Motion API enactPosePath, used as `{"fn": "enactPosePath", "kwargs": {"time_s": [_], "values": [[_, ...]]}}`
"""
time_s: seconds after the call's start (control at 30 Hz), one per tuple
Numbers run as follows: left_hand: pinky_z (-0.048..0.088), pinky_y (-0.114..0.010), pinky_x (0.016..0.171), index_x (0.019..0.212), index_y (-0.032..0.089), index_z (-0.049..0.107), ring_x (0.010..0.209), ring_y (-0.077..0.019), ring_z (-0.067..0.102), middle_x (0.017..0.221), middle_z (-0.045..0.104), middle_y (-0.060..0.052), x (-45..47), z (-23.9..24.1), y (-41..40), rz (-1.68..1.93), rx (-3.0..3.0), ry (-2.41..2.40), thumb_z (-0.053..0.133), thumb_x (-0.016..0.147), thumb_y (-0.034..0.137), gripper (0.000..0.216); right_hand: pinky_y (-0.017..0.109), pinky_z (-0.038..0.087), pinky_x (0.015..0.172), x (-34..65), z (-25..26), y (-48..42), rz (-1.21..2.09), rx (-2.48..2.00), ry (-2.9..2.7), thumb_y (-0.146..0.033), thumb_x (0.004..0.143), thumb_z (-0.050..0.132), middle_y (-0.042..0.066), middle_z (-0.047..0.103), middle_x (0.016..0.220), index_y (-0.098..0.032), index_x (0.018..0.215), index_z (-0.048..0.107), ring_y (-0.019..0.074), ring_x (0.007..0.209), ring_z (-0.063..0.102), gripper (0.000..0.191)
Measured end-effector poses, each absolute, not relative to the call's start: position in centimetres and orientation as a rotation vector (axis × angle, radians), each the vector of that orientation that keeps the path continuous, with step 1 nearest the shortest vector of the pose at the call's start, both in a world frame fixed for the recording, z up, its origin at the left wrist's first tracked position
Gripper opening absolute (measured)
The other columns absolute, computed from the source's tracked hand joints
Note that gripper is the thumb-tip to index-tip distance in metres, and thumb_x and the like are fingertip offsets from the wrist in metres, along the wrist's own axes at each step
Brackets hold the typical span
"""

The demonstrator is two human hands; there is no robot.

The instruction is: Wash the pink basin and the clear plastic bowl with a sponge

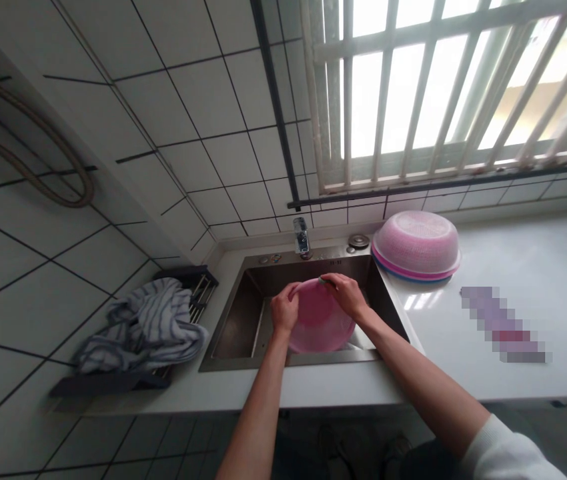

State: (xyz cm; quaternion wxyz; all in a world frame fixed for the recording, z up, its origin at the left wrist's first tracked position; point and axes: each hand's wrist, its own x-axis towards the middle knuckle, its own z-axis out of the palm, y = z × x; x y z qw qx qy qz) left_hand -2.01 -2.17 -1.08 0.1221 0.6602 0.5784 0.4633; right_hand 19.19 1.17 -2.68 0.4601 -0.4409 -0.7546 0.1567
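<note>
A pink plastic basin (317, 323) is tilted up inside the steel sink (236, 333), its open side facing away from me or hidden by the angle. My left hand (285, 308) grips the basin's rim at its upper left, thumb and fingers closed on the edge. At the top of the rim is my right hand (345, 293), its fingers bent around a small green pad (322, 281), pressed against the basin edge. Most of that pad is covered by the fingers, so its exact kind is unclear. Behind the basin stands the faucet (301, 235).
On the right counter (513, 253) an upside-down pink colander (421, 237) rests over other basins. A metal drain strainer (358, 241) lies behind the sink. To the left, a striped cloth (158, 320) covers a dark rack (108, 383). A barred window (413, 93) is above.
</note>
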Motion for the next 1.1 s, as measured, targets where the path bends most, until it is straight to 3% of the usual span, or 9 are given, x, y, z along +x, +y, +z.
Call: {"fn": "enactPosePath", "kwargs": {"time_s": [0.1,0.23,0.53,0.73,0.93,1.1], "values": [[0.059,-0.037,0.1,0.12,0.028,0.075,0.108,-0.0219,0.076,0.121,0.08,-0.004,-1.9,-1.0,-2.2,1.448,1.912,1.639,0.06,0.092,0.015,0.034,0.037,0.061,0.092,20.1,-3.2,1.9,0.422,-1.169,-1.731,-0.019,0.095,0.063,0.004,0.081,0.112,-0.025,0.115,0.078,0.0241,0.097,0.078,0.026],[0.059,-0.038,0.105,0.121,0.028,0.075,0.112,-0.0211,0.075,0.122,0.079,-0.003,-1.7,-1.1,-2.1,1.433,1.943,1.567,0.059,0.094,0.017,0.033,0.038,0.061,0.091,20.5,-3.8,2.3,0.439,-1.199,-1.683,-0.018,0.093,0.063,0.004,0.081,0.11,-0.025,0.114,0.078,0.0247,0.095,0.078,0.027],[0.061,-0.039,0.101,0.119,0.031,0.076,0.112,-0.0214,0.076,0.119,0.08,-0.002,-1.3,-1.7,-2.1,1.329,2.014,1.498,0.054,0.095,0.012,0.037,0.037,0.061,0.098,19.0,-3.0,1.1,0.382,-1.066,-1.852,-0.017,0.096,0.061,0.005,0.08,0.117,-0.026,0.114,0.08,0.0235,0.106,0.077,0.027],[0.061,-0.039,0.1,0.117,0.027,0.075,0.109,-0.0217,0.077,0.117,0.08,-0.004,-1.9,-1.4,-2.1,1.489,1.893,1.633,0.056,0.095,0.014,0.032,0.039,0.062,0.096,20.1,-3.1,1.7,0.389,-1.17,-1.711,-0.02,0.096,0.065,0.003,0.081,0.114,-0.028,0.113,0.08,0.0245,0.102,0.078,0.025],[0.062,-0.037,0.099,0.115,0.032,0.077,0.109,-0.0208,0.077,0.116,0.081,-0.001,-1.0,-1.6,-2.1,1.296,2.025,1.486,0.056,0.094,0.011,0.037,0.036,0.061,0.1,18.7,-3.1,1.0,0.357,-1.04,-1.921,-0.017,0.096,0.066,0.005,0.08,0.119,-0.026,0.113,0.081,0.0234,0.108,0.077,0.025],[0.06,-0.037,0.101,0.116,0.026,0.077,0.108,-0.021,0.077,0.117,0.08,-0.004,-1.8,-1.6,-2.0,1.455,1.853,1.604,0.057,0.093,0.011,0.033,0.036,0.061,0.096,19.6,-2.8,1.4,0.364,-1.153,-1.804,-0.016,0.096,0.064,0.004,0.08,0.117,-0.026,0.116,0.079,0.0233,0.104,0.077,0.027]]}}
